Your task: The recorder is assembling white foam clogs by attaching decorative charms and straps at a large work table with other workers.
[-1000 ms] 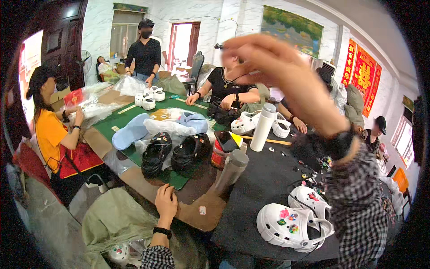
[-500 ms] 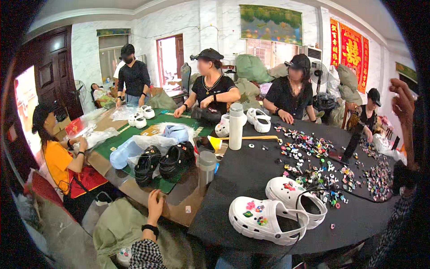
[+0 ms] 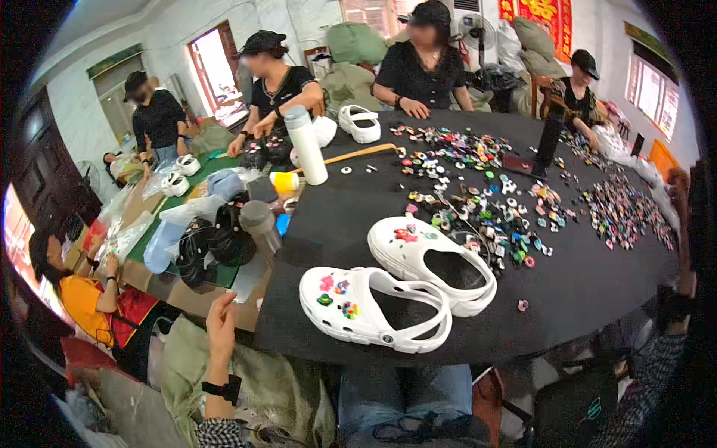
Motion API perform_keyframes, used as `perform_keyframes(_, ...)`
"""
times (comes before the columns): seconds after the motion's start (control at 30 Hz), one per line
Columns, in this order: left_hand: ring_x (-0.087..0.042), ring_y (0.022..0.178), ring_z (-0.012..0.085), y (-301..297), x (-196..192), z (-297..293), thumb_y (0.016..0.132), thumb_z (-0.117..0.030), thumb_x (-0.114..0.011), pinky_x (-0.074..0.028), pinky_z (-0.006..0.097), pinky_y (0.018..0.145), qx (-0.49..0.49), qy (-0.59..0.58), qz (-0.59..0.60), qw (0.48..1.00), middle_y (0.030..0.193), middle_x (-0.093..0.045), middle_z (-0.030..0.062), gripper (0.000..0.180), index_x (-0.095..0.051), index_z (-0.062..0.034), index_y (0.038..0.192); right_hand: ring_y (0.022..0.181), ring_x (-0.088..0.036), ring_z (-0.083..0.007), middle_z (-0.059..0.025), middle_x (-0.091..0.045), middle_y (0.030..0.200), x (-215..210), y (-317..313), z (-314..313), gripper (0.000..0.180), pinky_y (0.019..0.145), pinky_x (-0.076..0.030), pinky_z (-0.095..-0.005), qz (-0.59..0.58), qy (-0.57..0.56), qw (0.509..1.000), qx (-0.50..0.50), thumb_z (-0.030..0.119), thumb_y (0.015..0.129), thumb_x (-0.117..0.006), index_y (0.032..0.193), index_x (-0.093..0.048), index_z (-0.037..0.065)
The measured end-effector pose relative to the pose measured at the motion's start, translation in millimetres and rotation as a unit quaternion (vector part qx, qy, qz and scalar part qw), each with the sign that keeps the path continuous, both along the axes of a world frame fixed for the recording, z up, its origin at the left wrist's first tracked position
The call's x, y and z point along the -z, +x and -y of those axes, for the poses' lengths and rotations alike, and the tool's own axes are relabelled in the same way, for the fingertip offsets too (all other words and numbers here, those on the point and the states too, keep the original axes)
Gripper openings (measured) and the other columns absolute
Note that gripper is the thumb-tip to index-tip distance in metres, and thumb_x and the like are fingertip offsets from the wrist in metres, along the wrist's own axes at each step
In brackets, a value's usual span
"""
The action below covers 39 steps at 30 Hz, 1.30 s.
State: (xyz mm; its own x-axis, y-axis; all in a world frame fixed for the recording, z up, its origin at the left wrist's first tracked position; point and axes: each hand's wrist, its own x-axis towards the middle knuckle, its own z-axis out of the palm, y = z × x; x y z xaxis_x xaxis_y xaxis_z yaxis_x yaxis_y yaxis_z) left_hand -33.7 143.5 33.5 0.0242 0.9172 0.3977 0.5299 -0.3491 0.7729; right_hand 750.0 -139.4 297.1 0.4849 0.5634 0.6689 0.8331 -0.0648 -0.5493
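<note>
The left hand [image 3: 222, 322] was loosely open beside the flat black worktop [image 3: 579, 299]; the right hand [image 3: 680, 196], dim at the rim, showed too poorly to tell its state. Two white perforated clogs [image 3: 358, 297] lay on the worktop, with small multicoloured charms [image 3: 478, 153] scattered beyond.

A white bottle [image 3: 306, 149] stands upright, a wooden stick [image 3: 362, 154] lying just beside it. A grey bottle [image 3: 261, 224] stands nearer the lower edge — and a yellow item [image 3: 284, 182] shows between the two. At the left, a person in an orange top [image 3: 84, 302] sits below a dark brown door [image 3: 52, 160]; a bright doorway [image 3: 215, 71] opens farther back. Along the rear, a green sack [image 3: 352, 42] bulges, a fan [image 3: 476, 33] stands to its right and a red banner [image 3: 544, 13] hangs high — while an orange chair [image 3: 663, 160] shows at the right.
</note>
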Motion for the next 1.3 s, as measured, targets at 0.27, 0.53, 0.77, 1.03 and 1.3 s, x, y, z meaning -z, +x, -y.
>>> perform_keyframes(0.27, -0.050, 0.119, 0.0331, 171.9, -78.9, 88.8, 0.079, -0.001, -0.058, -0.037, 0.042, 0.102, 0.145, 0.171, -0.098, 0.970, 0.122, -0.057, 0.0127, 0.033, -0.063, -0.0038, 0.112, 0.095, -0.062, -0.0315, -0.0160, -0.062, 0.102, 98.8, -228.4, -76.6, 0.035, 0.082, -0.051, -0.0365, 0.086, -0.263, 0.919, -0.282, 0.005, 0.078, -0.066, 0.113, -0.059, 0.001)
perform_keyframes(0.53, -0.037, 0.128, 0.0381, 276.2, -31.8, 139.3, 0.072, -0.038, -0.074, -0.020, 0.062, 0.106, 0.230, 0.216, -0.208, 0.926, 0.138, -0.038, 0.0192, 0.074, -0.048, -0.0115, 0.136, 0.123, -0.043, -0.0382, -0.0193, -0.038, 0.137, 168.8, -282.0, -115.8, 0.086, 0.103, -0.039, -0.0429, 0.082, -0.198, 0.917, -0.335, 0.009, 0.065, -0.079, 0.140, -0.036, 0.011)
perform_keyframes(0.77, -0.042, 0.125, 0.0348, 272.1, -8.9, 119.8, 0.069, -0.026, -0.077, -0.024, 0.059, 0.106, 0.199, 0.304, -0.187, 0.913, 0.130, -0.047, 0.0136, 0.048, -0.061, -0.0156, 0.113, 0.117, -0.047, -0.0356, -0.0145, -0.046, 0.129, 205.3, -283.2, -118.8, 0.054, 0.093, -0.041, -0.0442, 0.166, -0.129, 0.948, -0.239, 0.011, 0.062, -0.080, 0.109, -0.055, 0.008)
perform_keyframes(1.03, -0.036, 0.129, 0.0397, 197.2, -13.4, 114.9, 0.062, -0.017, -0.081, -0.023, 0.060, 0.108, 0.204, 0.270, -0.195, 0.921, 0.131, -0.046, 0.0129, 0.047, -0.065, -0.0155, 0.106, 0.107, -0.048, -0.0313, -0.0129, -0.049, 0.121, 192.6, -330.1, -88.5, 0.045, 0.090, -0.036, -0.0451, 0.226, -0.122, 0.949, -0.183, 0.020, 0.061, -0.080, 0.097, -0.055, 0.008)
perform_keyframes(1.3, -0.029, 0.134, 0.0424, 124.3, -12.2, 105.6, 0.064, -0.001, -0.076, -0.027, 0.051, 0.109, 0.150, 0.241, -0.204, 0.937, 0.139, -0.039, 0.0159, 0.048, -0.060, -0.0107, 0.108, 0.095, -0.049, -0.0265, -0.0064, -0.053, 0.109, 202.9, -366.7, -75.3, 0.041, 0.081, -0.036, -0.0398, 0.191, -0.119, 0.956, -0.187, 0.019, 0.065, -0.079, 0.096, -0.054, 0.009)
